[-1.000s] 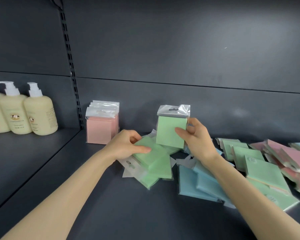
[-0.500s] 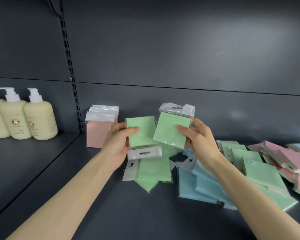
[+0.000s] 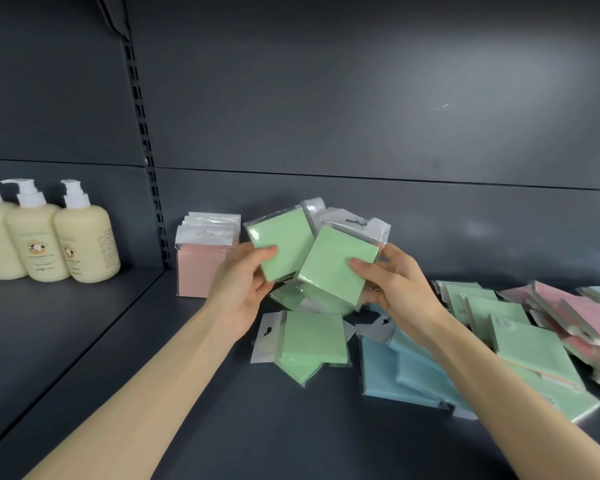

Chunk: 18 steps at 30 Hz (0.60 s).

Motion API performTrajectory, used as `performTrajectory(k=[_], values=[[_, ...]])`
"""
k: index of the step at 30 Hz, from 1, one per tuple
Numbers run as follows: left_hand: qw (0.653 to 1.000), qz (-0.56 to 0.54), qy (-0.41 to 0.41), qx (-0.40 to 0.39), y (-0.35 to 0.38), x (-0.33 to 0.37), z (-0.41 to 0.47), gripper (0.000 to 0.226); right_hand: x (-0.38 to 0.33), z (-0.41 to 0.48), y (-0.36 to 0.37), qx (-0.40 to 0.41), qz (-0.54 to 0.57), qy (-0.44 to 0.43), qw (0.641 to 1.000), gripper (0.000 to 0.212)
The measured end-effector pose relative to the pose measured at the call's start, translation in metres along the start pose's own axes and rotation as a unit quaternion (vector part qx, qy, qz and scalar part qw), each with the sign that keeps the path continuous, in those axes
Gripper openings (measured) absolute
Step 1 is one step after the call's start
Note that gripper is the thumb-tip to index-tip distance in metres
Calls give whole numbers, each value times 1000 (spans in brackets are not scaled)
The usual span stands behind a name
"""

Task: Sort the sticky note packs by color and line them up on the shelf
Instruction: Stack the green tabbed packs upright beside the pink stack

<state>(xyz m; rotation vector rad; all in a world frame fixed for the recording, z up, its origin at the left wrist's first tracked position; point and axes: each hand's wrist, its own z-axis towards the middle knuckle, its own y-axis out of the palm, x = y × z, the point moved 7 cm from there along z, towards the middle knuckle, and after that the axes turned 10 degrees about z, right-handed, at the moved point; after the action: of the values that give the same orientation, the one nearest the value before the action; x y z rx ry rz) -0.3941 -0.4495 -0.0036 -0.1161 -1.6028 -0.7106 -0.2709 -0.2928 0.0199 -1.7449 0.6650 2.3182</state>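
Green pack [image 3: 280, 241] in left hand [image 3: 241, 292], second green pack [image 3: 336, 263] in right hand [image 3: 400, 292], both above the shelf [image 3: 205, 431]. Thumbs and fingers [image 3: 362, 268] pinch the pad edges; back fingers hidden, probably curled behind. Light, stiff pads, slick film: grip the pad, not the tab. Open room right of pink row [image 3: 196, 271], before the loose pile [image 3: 309, 344].

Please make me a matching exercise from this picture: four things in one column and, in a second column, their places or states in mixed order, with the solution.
1. pump bottles
2. pink packs nearest the bottles
3. blue packs
4. the two highest green packs

A. lying flat on the shelf
B. one held in the left hand, one in the right hand
C. far left of the view
D. standing on edge, in a row

Pairs: 1-C, 2-D, 3-A, 4-B
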Motion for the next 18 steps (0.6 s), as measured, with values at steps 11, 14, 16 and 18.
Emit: performTrajectory(k=[11, 14, 16, 18], values=[[989, 67, 10, -132, 32, -6, -16, 31, 3, 0, 1, 16, -30, -3, 999, 30], [967, 210, 61, -133, 34, -8, -20, 31, 4, -2, 0, 23, -80, -5, 997, 33], [956, 251, 70, -135, 33, -8, -19, 30, 2, -2, 0, 18, -91, -2, 996, 35], [952, 263, 73, -141, 32, -9, -17, 30, 3, -2, 1, -3, -92, 14, 996, 31]])
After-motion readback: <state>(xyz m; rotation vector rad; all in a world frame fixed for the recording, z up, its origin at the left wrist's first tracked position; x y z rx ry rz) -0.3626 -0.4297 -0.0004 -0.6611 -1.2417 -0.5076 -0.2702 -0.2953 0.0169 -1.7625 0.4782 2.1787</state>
